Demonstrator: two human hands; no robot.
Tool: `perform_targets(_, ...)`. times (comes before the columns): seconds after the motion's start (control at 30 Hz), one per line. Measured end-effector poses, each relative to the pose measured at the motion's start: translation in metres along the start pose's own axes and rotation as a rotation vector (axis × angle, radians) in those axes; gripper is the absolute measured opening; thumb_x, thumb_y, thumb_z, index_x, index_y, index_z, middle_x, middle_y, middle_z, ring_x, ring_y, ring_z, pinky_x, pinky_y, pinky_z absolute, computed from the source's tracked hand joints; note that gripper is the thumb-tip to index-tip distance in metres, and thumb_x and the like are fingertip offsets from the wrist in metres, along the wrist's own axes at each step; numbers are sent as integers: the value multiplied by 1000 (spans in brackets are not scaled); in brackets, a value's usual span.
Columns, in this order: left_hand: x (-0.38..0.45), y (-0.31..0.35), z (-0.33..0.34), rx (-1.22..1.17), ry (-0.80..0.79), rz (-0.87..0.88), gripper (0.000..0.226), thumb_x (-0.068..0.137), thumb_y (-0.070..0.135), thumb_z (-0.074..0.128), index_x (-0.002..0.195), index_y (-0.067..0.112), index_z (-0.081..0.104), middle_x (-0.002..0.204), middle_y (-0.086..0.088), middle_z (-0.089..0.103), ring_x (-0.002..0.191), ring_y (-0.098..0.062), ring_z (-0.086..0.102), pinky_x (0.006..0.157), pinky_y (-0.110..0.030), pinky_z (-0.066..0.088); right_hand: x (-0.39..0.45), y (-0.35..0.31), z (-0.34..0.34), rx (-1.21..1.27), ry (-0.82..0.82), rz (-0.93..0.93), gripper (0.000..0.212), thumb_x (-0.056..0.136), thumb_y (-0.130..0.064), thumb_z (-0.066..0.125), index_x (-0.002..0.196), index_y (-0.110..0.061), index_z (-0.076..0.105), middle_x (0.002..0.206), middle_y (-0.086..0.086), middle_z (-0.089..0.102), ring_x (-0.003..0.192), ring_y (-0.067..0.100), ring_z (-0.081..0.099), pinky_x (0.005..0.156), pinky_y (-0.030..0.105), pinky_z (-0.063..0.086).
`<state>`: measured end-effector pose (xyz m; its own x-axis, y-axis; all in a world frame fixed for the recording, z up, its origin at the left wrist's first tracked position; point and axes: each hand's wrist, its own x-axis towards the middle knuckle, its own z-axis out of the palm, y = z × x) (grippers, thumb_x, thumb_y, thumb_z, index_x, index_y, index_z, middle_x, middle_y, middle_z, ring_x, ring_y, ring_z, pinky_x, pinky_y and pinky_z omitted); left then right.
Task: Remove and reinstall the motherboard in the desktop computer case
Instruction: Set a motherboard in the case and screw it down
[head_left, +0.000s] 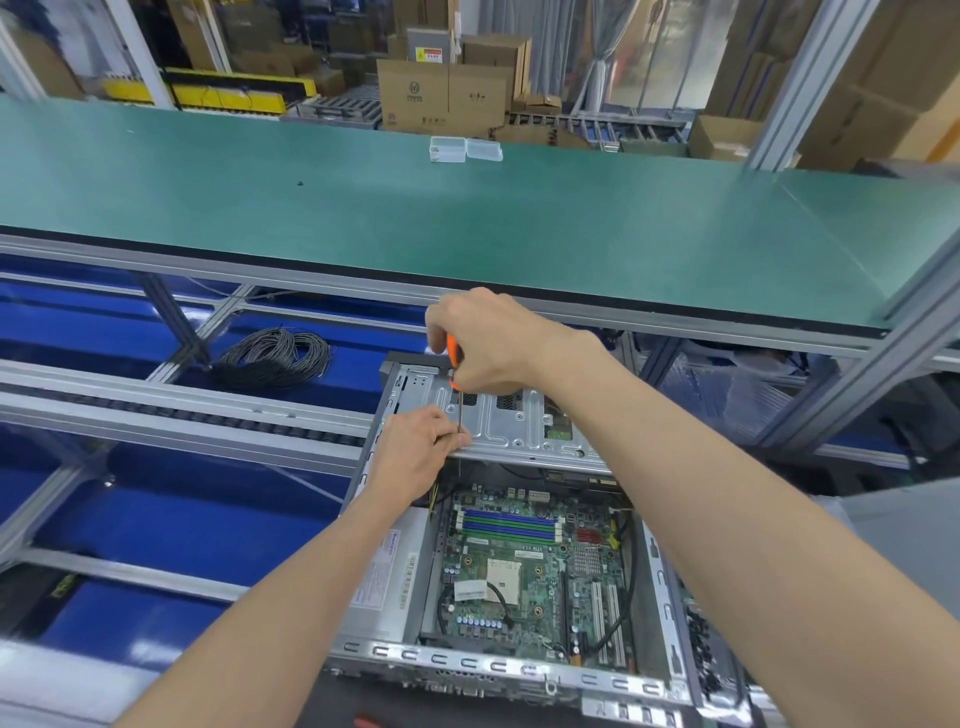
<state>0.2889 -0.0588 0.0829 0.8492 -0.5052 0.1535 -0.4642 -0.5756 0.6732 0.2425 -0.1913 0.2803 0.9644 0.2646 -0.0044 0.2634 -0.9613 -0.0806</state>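
**Screwdriver set on the drive bracket**

The open computer case (670, 613) lies below the green bench (467, 223), with the motherboard (530, 571) seated flat inside it, nearer than the metal drive bracket (519, 426). The right hand (488, 343) grips the orange handle of a screwdriver (453, 358), held upright over the bracket's left end. The left hand (415, 452) pinches the shaft near its tip. A coil of cable (275, 358) lies far left.

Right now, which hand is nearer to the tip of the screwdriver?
Left. The left hand pinches beside the tip of the screwdriver on the drive bracket; the right hand grips the orange handle above.
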Motion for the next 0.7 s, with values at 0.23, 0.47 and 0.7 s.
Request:
perform_targets(0.23,0,3,-1,7,5,-15,13,90,31,73,95,23,81,87,14,66,79,-6,61,72,-28,48,3,-4,6,-100,95,143,33,99,-43,52,109,-12,58,88,5,42,82,33,45,68,40,35)
perform_targets(0.47,-1,5,-3,24,17,8,16,90,34,71,97,23,80,92,11,69,83,-8,63,78,-35,52,-1,2,3,48,60,84,28,88,-38,60,103,-15,54,88,3,47,85,30,51,69,37,39)
perform_targets(0.7,-28,18,-2,153,381,231,12,80,18,80,83,11,71,75,3,60,59,-11,55,56,-25,49,3,-7,4,17,24,-4,16,79,-8,59,95,-13,60,93,6,58,90,29,57,68,34,44)
